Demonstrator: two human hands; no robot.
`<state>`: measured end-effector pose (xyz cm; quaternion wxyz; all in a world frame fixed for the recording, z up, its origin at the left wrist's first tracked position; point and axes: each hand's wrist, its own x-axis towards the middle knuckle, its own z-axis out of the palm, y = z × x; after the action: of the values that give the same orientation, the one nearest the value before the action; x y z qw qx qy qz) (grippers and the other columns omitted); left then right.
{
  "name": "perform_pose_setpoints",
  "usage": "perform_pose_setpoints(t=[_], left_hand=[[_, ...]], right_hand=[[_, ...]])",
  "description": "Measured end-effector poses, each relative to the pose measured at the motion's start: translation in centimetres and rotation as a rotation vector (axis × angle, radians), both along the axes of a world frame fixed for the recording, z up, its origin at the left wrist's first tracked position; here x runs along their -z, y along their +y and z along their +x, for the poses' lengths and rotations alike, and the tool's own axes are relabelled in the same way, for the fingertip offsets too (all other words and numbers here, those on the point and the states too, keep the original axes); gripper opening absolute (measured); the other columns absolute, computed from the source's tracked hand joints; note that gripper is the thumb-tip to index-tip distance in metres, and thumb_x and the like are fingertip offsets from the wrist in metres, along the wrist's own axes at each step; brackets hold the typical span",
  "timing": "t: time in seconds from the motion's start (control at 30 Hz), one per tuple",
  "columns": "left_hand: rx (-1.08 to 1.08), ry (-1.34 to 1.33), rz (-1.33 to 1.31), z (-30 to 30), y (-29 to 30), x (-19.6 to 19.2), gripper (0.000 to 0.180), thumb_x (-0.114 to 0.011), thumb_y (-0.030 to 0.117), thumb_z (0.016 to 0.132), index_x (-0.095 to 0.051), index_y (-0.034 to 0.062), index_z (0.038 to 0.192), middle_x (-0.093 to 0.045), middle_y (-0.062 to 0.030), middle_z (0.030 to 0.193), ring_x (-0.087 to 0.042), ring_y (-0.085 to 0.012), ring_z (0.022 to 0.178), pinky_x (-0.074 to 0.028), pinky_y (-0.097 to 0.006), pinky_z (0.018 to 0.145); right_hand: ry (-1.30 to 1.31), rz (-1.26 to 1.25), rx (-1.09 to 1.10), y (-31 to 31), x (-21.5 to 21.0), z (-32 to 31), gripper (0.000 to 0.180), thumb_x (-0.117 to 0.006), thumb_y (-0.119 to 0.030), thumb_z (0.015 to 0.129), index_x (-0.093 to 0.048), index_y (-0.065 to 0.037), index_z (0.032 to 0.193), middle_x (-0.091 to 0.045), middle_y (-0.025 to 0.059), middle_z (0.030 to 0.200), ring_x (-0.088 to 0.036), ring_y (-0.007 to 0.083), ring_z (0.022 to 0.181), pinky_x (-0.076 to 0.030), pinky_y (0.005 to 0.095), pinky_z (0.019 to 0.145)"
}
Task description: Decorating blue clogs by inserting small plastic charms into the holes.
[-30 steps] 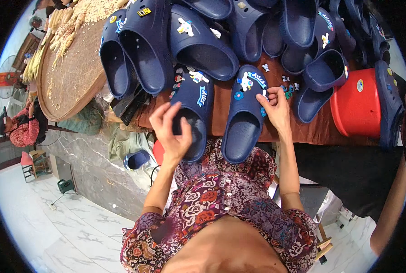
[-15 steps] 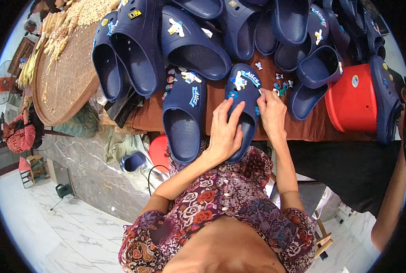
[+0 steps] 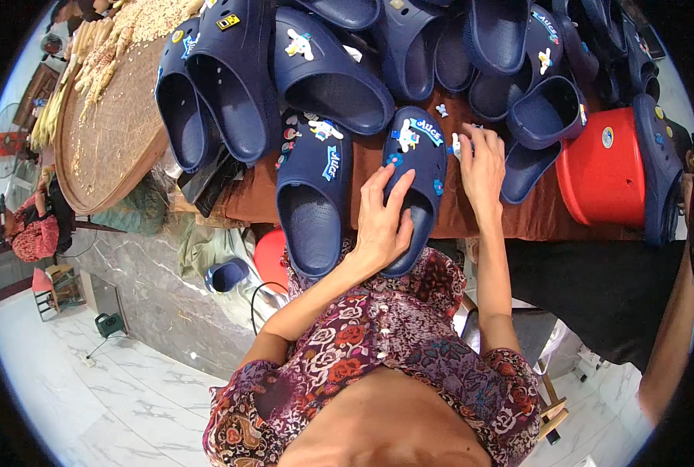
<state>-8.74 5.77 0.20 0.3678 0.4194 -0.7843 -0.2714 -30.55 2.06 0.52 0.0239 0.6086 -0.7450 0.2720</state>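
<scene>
Left hand (image 3: 384, 222): fingers grasping navy clog (image 3: 425, 167), toe on desk (image 3: 530, 223), heel past edge | right hand (image 3: 483, 165): just shifted off clog's side, beside white charm (image 3: 456, 146); pinch, can't tell | upshot: left alone steadies clog, seemingly

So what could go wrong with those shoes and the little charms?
The clog under the left hand sticks out past the table edge, so a bump might tip it off. A tiny charm lies loose on the brown cloth near the right hand, so it could get brushed away.
</scene>
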Motion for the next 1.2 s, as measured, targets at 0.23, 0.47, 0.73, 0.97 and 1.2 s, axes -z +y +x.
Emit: perform_pose_setpoints(t=[0.23,0.47,0.73,0.97,1.2], left_hand=[[-0.05,0.026,-0.014,-0.8,0.1,0.4,0.066,-0.064,-0.003,0.076,-0.049,0.0085,0.139,-0.039,-0.0247,0.14,-0.041,-0.0441,0.129,-0.036,-0.05,0.108],[-0.061,0.055,0.015,-0.8,0.2,0.3,0.066,-0.063,-0.003,0.075,-0.05,0.0087,0.139,-0.038,-0.0241,0.142,-0.039,-0.0458,0.129,-0.036,-0.052,0.108],[-0.02,0.029,-0.028,-0.8,-0.1,0.7,0.065,-0.065,-0.002,0.076,-0.05,0.0087,0.138,-0.04,-0.0237,0.141,-0.041,-0.0432,0.128,-0.037,-0.05,0.107],[0.007,0.064,0.0,-0.7,0.0,0.4,0.067,-0.065,-0.004,0.075,-0.05,0.0085,0.138,-0.04,-0.0236,0.141,-0.041,-0.0446,0.129,-0.038,-0.05,0.107],[0.045,0.135,0.144,2.5,-0.1,-2.4,0.06,-0.065,-0.005,0.079,-0.052,0.0066,0.137,-0.046,-0.0219,0.138,-0.051,-0.0366,0.123,-0.044,-0.042,0.102]], right_hand=[[-0.147,0.018,-0.585,-3.4,-1.5,2.3,0.026,-0.062,-0.023,0.095,-0.068,-0.011,0.116,-0.06,0.0109,0.114,-0.054,0.0325,0.108,-0.044,0.0427,0.092],[-0.153,0.111,-0.648,-4.7,-1.0,2.6,0.029,-0.068,-0.031,0.09,-0.068,-0.012,0.113,-0.055,0.0106,0.109,-0.048,0.029,0.111,-0.037,0.0408,0.097],[-0.439,-0.042,-0.632,-6.3,1.1,2.6,0.024,-0.074,-0.017,0.084,-0.054,-0.003,0.083,-0.054,0.0079,0.085,-0.054,0.0237,0.085,-0.042,0.0343,0.079],[-0.682,-0.32,-0.251,-5.0,4.0,1.8,0.023,-0.076,-0.014,0.086,-0.056,-0.004,0.081,-0.055,0.0046,0.077,-0.055,0.0167,0.075,-0.045,0.0318,0.069],[-0.561,-0.055,0.079,-3.5,3.7,-2.7,0.025,-0.073,-0.024,0.09,-0.062,-0.003,0.096,-0.066,0.0105,0.091,-0.065,0.0217,0.087,-0.05,0.0363,0.076]])
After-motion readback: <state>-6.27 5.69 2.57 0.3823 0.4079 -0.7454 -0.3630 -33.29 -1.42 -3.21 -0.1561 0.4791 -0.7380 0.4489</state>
